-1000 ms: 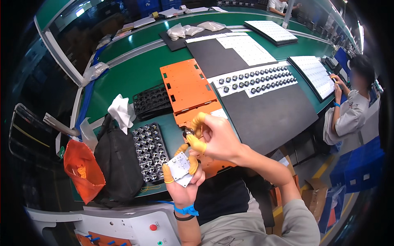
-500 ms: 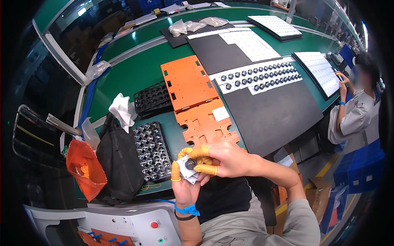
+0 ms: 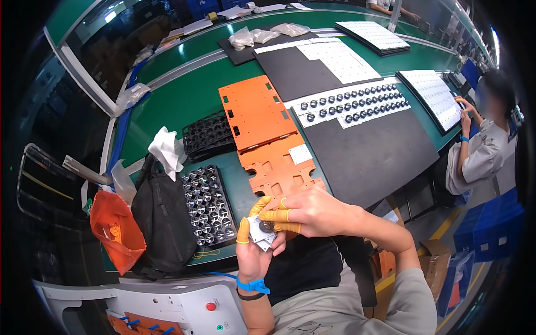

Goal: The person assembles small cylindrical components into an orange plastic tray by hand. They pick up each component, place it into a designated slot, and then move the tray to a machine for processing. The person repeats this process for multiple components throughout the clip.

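Note:
My left hand (image 3: 254, 261), with yellow finger cots, holds a small white square plate (image 3: 258, 235) by its edges; a second white edge shows under it, so there may be two plates. On the plate sits a round black knob-like part (image 3: 266, 226). My right hand (image 3: 315, 213), also in yellow finger cots, has its thumb and fingers closed around that black part from the right. The fingers partly cover it. Just beyond both hands lies an orange fixture (image 3: 279, 173) with cut-outs, and one white plate (image 3: 300, 154) rests on it.
Left of my hands stands a black tray (image 3: 228, 215) of shiny round parts; another black tray (image 3: 206, 137) is behind it. A black mat (image 3: 368, 159) carries rows of white plates with black parts. A black bag (image 3: 159, 218) and orange pouch (image 3: 120, 248) sit left. A co-worker (image 3: 483, 151) works right.
Both hands have shifted slightly to the right with the plate. My right fingers have turned and now cover more of the black part.

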